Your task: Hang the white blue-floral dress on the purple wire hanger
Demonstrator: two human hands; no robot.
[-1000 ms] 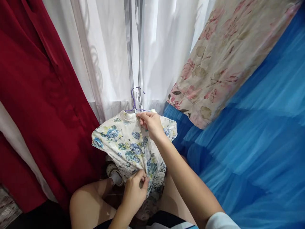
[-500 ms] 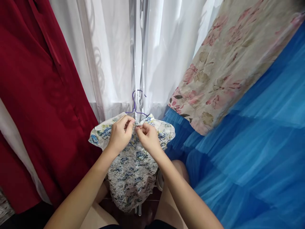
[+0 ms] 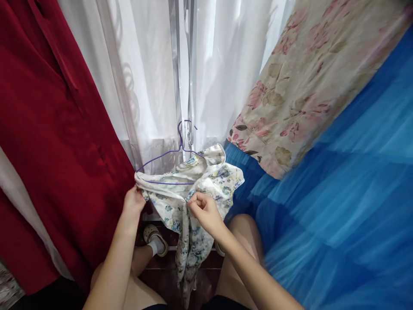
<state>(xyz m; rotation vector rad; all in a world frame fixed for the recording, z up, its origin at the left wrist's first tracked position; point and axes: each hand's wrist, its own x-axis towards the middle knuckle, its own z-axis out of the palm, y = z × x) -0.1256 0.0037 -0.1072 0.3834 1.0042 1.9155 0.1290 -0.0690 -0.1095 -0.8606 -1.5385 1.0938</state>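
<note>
A white blouse with blue and yellow flowers (image 3: 169, 211) hangs partly on a purple wire hanger (image 3: 158, 155). Its left shoulder has slid down, so the hanger's left arm and lower bar are bare there; the right shoulder still covers the hanger. My left hand (image 3: 134, 201) grips the blouse at its left edge, close to the hanger's left end. Near the front opening, my right hand (image 3: 202, 209) pinches the fabric below the neckline. The lower part of the blouse dangles in narrow folds between my knees.
A white curtain (image 3: 148, 77) hangs behind the hanger. Dark red cloth (image 3: 64, 150) fills the left side. To the right are a beige cloth with pink flowers (image 3: 290, 94) and blue layered tulle (image 3: 329, 206). A beige clog (image 3: 155, 237) is on the floor.
My hands have moved apart, the left one outward and down. The blouse's left shoulder has come off the hanger, its neck is spread wide, and the body has bunched together.
</note>
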